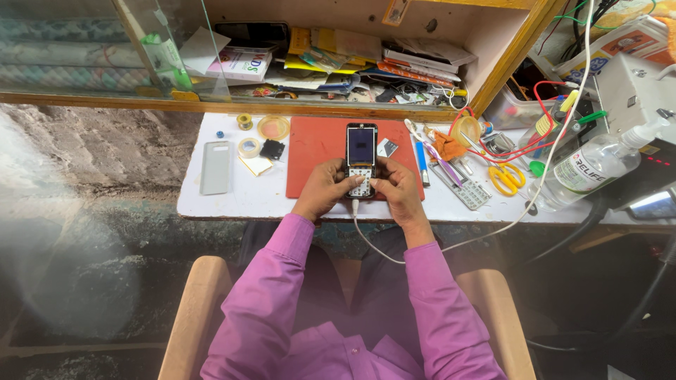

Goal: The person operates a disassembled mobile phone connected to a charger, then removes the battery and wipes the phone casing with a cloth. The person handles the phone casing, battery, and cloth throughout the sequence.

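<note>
Both your hands meet over the red mat; your left hand and right hand curl their fingers around a small keypad phone, thumbs pressed on its pale keys; its dark screen is glossy, and a white cable trails from its base; a grey phone back cover lies left, yellow scissors right.
</note>
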